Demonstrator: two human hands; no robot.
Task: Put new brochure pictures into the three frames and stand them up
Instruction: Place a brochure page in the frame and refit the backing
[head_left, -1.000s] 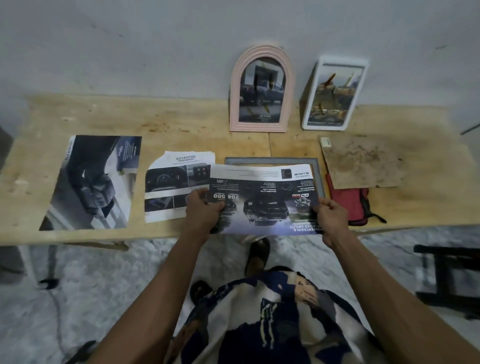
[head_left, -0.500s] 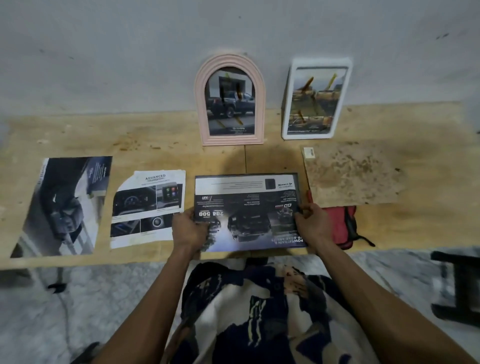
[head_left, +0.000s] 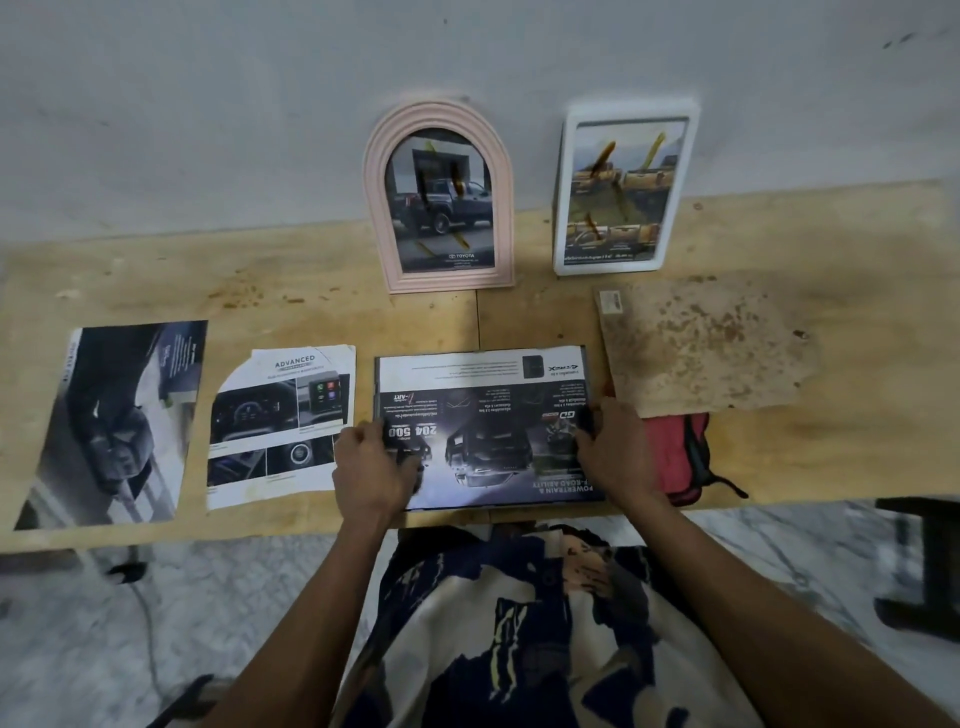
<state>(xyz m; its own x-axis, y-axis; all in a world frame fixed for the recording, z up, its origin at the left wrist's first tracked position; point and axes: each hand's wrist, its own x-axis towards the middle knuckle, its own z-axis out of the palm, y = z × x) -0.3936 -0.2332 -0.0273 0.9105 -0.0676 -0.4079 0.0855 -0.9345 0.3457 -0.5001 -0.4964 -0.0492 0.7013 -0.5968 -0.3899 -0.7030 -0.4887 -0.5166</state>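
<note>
A pink arched frame (head_left: 375, 171) with a truck picture stands against the wall. To its right stands a white rectangular frame (head_left: 561, 260) with a picture too. A dark brochure page (head_left: 483, 415) lies upside down over a grey frame (head_left: 584, 353) flat on the table's front; only a thin frame edge shows. My left hand (head_left: 371, 470) presses on the page's left side and my right hand (head_left: 613, 452) on its right side, fingers curled over it. A brown backing board (head_left: 701, 348) lies to the right.
Two more brochure pages lie on the wooden table (head_left: 208, 280): one with dashboard photos (head_left: 280, 426), one with a car seat (head_left: 111, 421) at far left. A red pouch (head_left: 675, 457) sits under the board's near edge. A dark stool (head_left: 930, 566) stands on the floor at right.
The page was held above the grey frame; it has come down flat onto the frame, both hands moving with it. The camera has come closer to the table.
</note>
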